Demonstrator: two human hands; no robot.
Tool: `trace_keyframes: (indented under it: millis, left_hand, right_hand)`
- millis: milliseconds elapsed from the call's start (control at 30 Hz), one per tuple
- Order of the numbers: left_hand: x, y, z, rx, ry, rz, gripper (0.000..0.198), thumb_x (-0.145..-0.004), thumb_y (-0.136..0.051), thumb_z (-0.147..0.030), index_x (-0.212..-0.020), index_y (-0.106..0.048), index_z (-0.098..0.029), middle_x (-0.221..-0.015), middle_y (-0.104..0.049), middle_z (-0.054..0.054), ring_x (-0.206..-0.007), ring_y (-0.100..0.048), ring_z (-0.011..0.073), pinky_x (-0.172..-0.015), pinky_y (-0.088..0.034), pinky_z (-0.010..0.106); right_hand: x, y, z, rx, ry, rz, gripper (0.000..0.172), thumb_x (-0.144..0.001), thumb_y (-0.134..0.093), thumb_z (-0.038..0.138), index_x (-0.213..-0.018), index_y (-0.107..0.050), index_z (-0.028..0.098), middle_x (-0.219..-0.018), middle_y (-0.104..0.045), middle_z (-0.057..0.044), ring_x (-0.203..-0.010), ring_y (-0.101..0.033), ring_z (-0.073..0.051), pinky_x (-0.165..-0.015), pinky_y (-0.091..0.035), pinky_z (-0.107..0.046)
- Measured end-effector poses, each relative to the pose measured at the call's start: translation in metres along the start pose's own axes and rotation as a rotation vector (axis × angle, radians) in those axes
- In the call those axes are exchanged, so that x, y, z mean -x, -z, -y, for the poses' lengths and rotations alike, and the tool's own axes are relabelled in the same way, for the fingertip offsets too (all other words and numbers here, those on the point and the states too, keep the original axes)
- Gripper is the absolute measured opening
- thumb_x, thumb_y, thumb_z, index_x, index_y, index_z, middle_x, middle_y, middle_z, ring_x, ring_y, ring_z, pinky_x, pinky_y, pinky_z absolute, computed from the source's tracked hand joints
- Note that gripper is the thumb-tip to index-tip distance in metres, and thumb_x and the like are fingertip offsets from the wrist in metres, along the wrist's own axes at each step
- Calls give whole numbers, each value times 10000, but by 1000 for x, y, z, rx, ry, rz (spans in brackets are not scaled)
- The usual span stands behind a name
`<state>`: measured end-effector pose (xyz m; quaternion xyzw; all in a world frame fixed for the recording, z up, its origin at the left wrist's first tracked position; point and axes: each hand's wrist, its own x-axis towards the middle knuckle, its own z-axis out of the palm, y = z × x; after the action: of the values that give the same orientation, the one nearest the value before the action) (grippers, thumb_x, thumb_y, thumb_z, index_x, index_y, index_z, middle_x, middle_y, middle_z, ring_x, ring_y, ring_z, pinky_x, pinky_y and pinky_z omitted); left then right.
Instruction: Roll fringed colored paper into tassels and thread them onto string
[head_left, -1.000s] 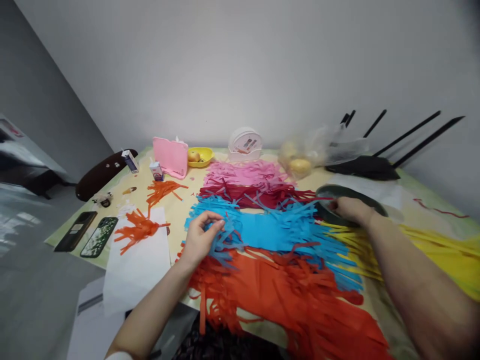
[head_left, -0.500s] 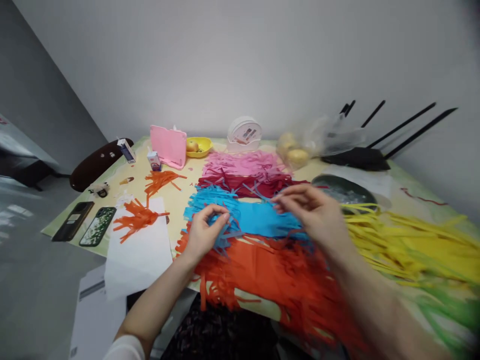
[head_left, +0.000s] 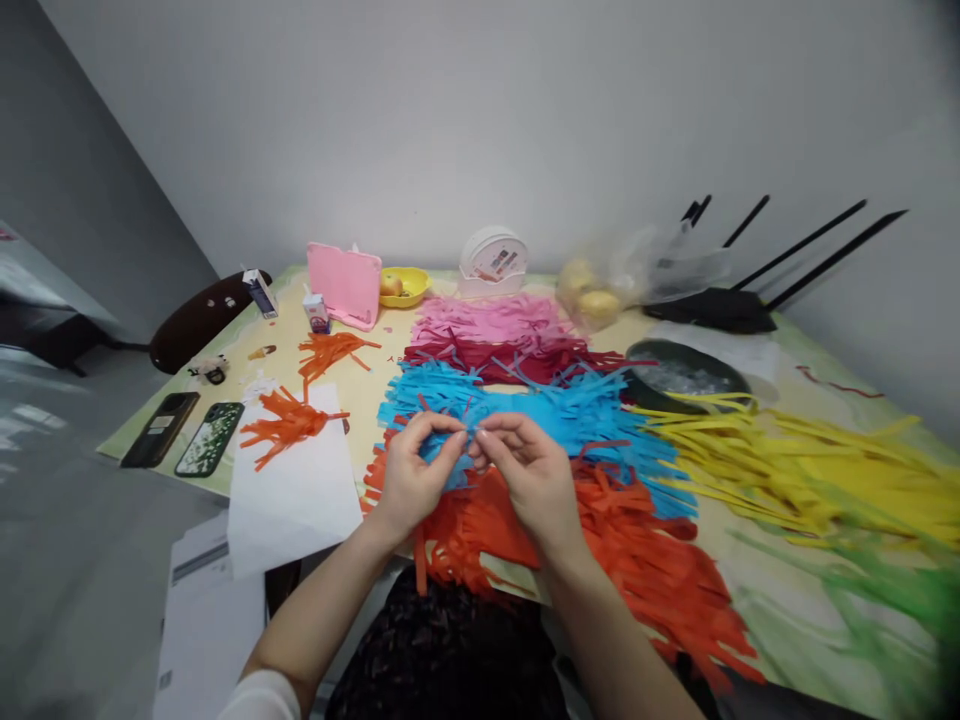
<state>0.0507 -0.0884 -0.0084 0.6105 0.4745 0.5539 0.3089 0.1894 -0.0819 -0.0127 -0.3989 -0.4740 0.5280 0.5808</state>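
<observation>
Over the blue fringed sheet (head_left: 525, 405), my left hand (head_left: 420, 470) and my right hand (head_left: 529, 470) meet with their fingertips nearly touching. Both are closed in a pinch. Whatever lies between the fingertips is too small to make out; blue strands show just behind and below them. Under my wrists and nearer my lap spreads an orange fringed sheet (head_left: 637, 540). Beyond the blue one lie a dark red fringed sheet (head_left: 502, 362) and a pink fringed sheet (head_left: 495, 322). Two orange tassels (head_left: 289, 425) rest to the left, one partly on white paper (head_left: 292, 510).
Yellow strips (head_left: 795, 465) and green strips (head_left: 885, 600) cover the right side. Behind them are a dark oval tray (head_left: 686, 375) and a black router (head_left: 712, 310). Two phones (head_left: 210, 440), a pink tablet case (head_left: 345, 285) and a yellow bowl (head_left: 416, 285) stand left.
My right hand has moved left and nearer to me, from above the right part of the blue sheet to my left hand's fingertips. The view has shifted slightly.
</observation>
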Motion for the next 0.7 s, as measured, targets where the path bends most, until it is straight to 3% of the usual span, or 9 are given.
trace_keyframes:
  millis: [267, 433, 533, 700]
  left_hand:
    - [4, 5, -3, -198, -180, 49, 114, -907, -583, -230, -855, -680, -199, -842, -713, 44, -828, -624, 187, -805, -459, 304]
    - [2, 8, -4, -290, -239, 96, 125, -908, -586, -245, -836, -683, -212, -827, -710, 46, -839, -615, 205, -832, -440, 329]
    - [3, 9, -1, -204, -174, 106, 114, -899, -597, -241, -833, -683, -206, -826, -711, 42, -839, -630, 198, -821, -453, 310]
    - [6, 3, 0, 4, 16, 81, 97, -875, -625, -239, -819, -682, -184, -812, -721, 32, -768, -655, 167, -746, -487, 261]
  right_hand:
    - [4, -5, -4, 8, 37, 1, 246, -796, -726, 437, -815, -618, 217, -605, -629, 27, -533, -568, -114, -534, -488, -242]
    - [2, 1, -4, 18, -7, 64, 300, -746, -761, 474, -837, -624, 222, -614, -648, 19, -538, -586, -131, -544, -512, -267]
    - [-1, 4, -4, -25, -51, 120, 342, -716, -780, 494, -848, -629, 218, -631, -650, 17, -523, -575, -126, -520, -499, -260]
    - [1, 0, -6, -18, -47, 88, 304, -747, -768, 467, -828, -607, 223, -599, -549, 57, -440, -462, -88, -437, -410, -233]
